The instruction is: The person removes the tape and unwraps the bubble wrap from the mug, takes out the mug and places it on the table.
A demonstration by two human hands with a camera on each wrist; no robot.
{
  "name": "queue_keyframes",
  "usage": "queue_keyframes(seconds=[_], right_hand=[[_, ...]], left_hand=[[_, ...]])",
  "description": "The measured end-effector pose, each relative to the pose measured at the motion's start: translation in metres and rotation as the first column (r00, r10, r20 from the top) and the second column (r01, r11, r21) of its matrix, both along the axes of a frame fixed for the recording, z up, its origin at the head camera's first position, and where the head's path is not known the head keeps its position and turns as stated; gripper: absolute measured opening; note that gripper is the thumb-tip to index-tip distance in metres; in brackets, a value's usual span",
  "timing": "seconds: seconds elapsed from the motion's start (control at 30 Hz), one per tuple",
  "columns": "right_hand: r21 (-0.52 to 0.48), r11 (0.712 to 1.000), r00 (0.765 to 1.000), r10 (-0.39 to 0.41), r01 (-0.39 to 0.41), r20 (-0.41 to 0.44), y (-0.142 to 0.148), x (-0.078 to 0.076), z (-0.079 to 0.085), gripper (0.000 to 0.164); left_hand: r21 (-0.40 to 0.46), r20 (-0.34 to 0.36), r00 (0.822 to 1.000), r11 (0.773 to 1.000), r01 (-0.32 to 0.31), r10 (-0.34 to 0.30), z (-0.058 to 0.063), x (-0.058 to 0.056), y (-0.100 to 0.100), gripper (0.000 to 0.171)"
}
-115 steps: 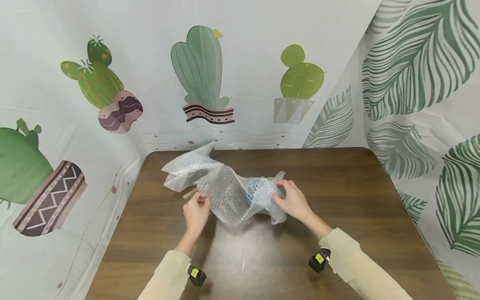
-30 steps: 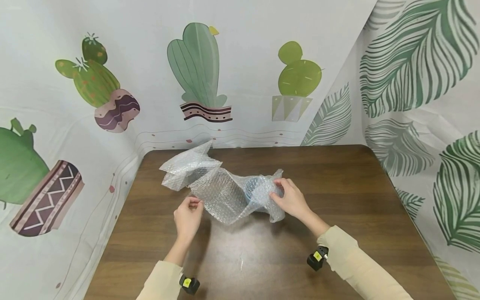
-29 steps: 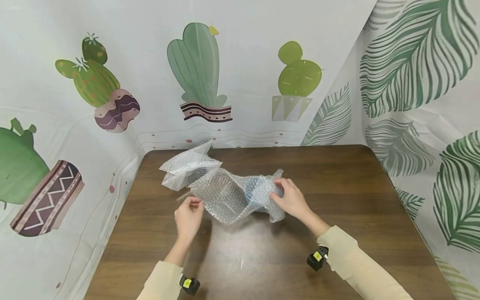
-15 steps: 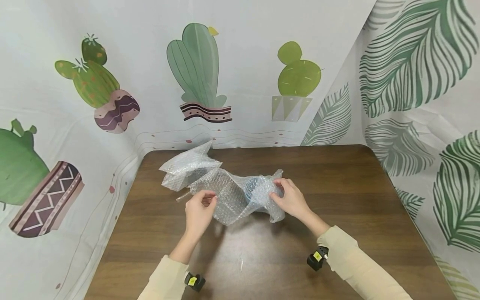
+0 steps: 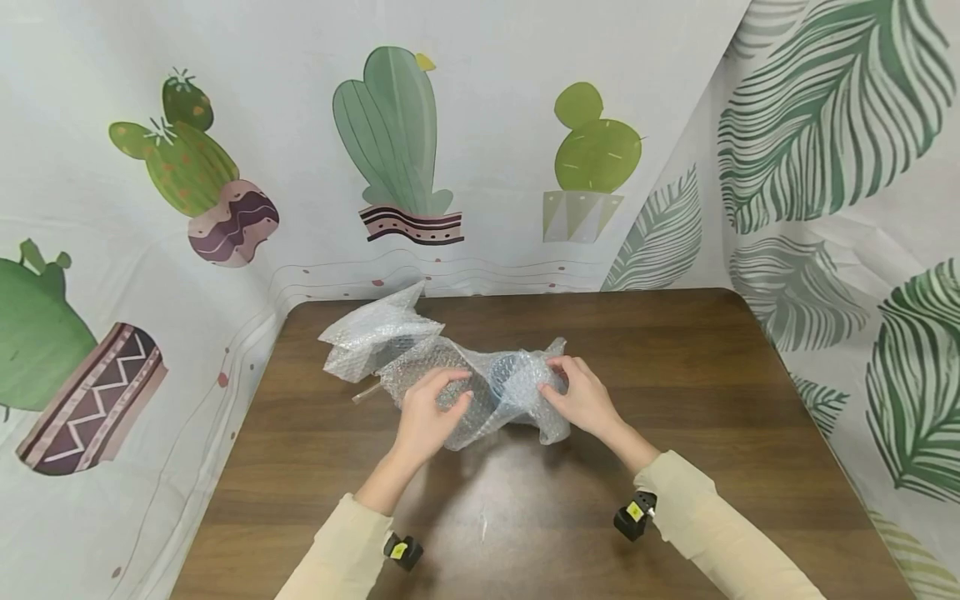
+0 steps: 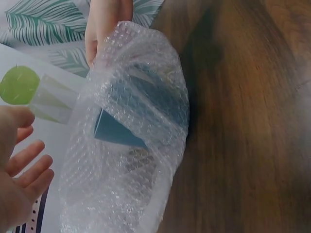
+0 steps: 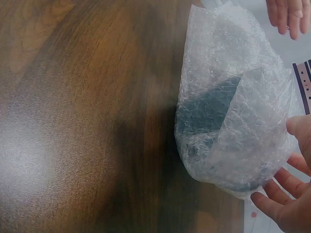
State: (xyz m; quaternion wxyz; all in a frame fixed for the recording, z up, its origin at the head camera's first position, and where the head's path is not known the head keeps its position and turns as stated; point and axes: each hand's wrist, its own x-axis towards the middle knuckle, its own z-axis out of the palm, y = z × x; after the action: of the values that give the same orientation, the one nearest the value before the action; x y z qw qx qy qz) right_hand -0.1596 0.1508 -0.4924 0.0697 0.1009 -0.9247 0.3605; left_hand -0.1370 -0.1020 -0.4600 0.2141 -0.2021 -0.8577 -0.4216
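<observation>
A long sheet of clear bubble wrap (image 5: 450, 400) lies crumpled on the wooden table, its right end folded over a blue item (image 6: 114, 130). That item shows a rounded rim in the head view, but the wrap hides most of its shape. My right hand (image 5: 583, 398) holds the wrapped end from the right, thumb and fingers on either side of the wrap. Over the middle of the sheet is my left hand (image 5: 431, 412), thumb and fingers spread with nothing between them. In the left wrist view, its fingers (image 6: 29, 170) are apart from the wrap.
Farther left, the loose end of the wrap stands up in folds (image 5: 378, 333) near the table's back edge. A narrow clear strip (image 5: 366, 392) sticks out beside it. A cloth backdrop (image 5: 495, 167) printed with cacti and leaves hangs behind the table (image 5: 660, 350).
My left hand has left the wrap's left edge and moved right over the sheet, its fingers spreading from a pinch. The right hand keeps its hold on the wrapped end.
</observation>
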Motion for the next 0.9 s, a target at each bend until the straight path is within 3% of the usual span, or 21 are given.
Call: queue_keyframes(seconds=[0.1, 0.27, 0.53, 0.73, 0.9], right_hand=[[0.003, 1.0, 1.0, 0.001, -0.001, 0.0, 0.0, 0.0, 0.0, 0.042], [-0.003, 1.0, 1.0, 0.004, -0.004, -0.004, 0.0, 0.002, 0.002, 0.042], [-0.003, 1.0, 1.0, 0.012, -0.012, 0.001, 0.0, 0.002, 0.003, 0.044], [-0.001, 1.0, 1.0, 0.025, -0.025, 0.008, 0.001, 0.002, 0.003, 0.044], [-0.005, 1.0, 1.0, 0.029, -0.029, 0.01, 0.0, 0.002, 0.004, 0.044]], left_hand=[[-0.035, -0.007, 0.999, 0.998, 0.047, -0.048, 0.0, -0.003, 0.006, 0.033], [-0.108, 0.039, 0.992, 0.986, 0.125, -0.122, 0.001, -0.006, 0.015, 0.044], [-0.262, 0.102, 0.975, 0.94, 0.219, -0.199, 0.002, -0.011, 0.024, 0.054], [-0.328, 0.169, 0.965, 0.912, 0.248, -0.201, 0.003, -0.017, 0.03, 0.062], [-0.407, 0.209, 0.966, 0.884, 0.23, -0.155, 0.0, -0.021, 0.031, 0.066]])
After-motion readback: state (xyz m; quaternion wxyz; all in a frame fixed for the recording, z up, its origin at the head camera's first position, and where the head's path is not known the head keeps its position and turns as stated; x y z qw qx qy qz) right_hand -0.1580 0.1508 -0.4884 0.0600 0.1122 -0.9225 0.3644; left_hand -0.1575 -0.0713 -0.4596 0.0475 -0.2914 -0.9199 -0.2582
